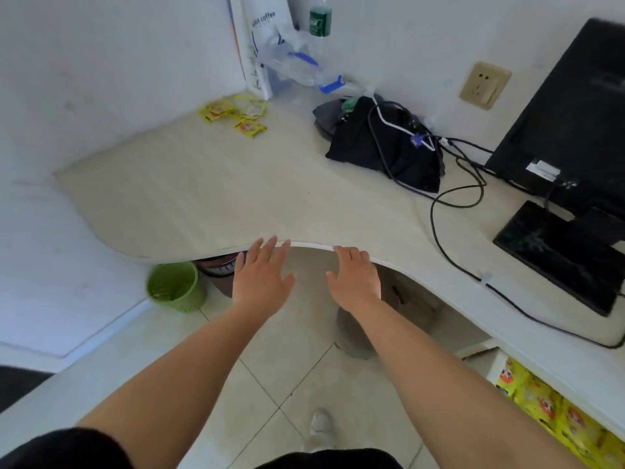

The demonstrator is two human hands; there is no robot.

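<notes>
Two bare hands stretch forward to the curved front edge of a pale desk. The left hand is palm down with its fingers straight and spread apart. Its fingertips lie right at the inward curve of the edge, and I cannot tell whether they press on it or hover just over it. The right hand is just beside the left and apart from it. It is likewise flat, with its fingers relaxed and slightly spread, and its fingertips meet the same edge a little farther right. Neither hand grips anything. The desk lies directly ahead of both hands, its top spreading away from the fingertips toward the wall corner, while palms and forearms hang over the tiled floor in front of it.

On the desk, well apart from the hands, a few yellow packets lie near the far corner, below a white paper bag and a clear plastic bag. A black bag sits to the right with cables draped over it, and a black monitor stands at the far right. A green bin stands on the floor under the desk, left of the left hand.
</notes>
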